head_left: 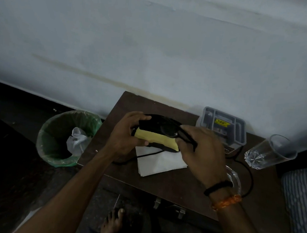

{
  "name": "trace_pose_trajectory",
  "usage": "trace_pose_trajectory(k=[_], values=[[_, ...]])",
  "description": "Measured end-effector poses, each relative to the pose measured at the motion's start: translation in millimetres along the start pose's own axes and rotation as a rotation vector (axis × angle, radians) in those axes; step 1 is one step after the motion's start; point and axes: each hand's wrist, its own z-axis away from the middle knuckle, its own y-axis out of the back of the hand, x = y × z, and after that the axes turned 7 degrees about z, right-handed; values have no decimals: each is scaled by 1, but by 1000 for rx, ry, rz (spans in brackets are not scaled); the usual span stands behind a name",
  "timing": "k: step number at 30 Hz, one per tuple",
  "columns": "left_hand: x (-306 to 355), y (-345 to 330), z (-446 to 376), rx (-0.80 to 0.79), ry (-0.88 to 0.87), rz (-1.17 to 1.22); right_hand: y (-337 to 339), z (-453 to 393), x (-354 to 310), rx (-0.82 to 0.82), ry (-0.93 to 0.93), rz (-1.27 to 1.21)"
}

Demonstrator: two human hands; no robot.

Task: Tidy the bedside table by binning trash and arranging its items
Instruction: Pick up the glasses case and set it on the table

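While your left hand point(124, 136) and right hand point(200, 153) each grip the sunglasses point(163, 129) with yellow cloth point(156, 140) above the bench point(180, 184), the bin point(56, 132) stands at nine o'clock.

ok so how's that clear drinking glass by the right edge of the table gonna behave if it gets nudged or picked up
The drinking glass looks like clear, thick-based glass, so probably fragile and fairly heavy for its size. It seems empty and tall, so a push near the rim could tip it. It stands close to the bedside table's right edge, so a sideways nudge might send it off.
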Motion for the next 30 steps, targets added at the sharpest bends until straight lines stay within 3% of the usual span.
trace_pose_trajectory(k=[6, 30], values=[[-4, 0, 2, -31, 3, -83, -29, -8, -1, -147, 148, 116], [2, 1, 8, -104, -5, -263, -73, -23, -10, -266, 108, 112]])
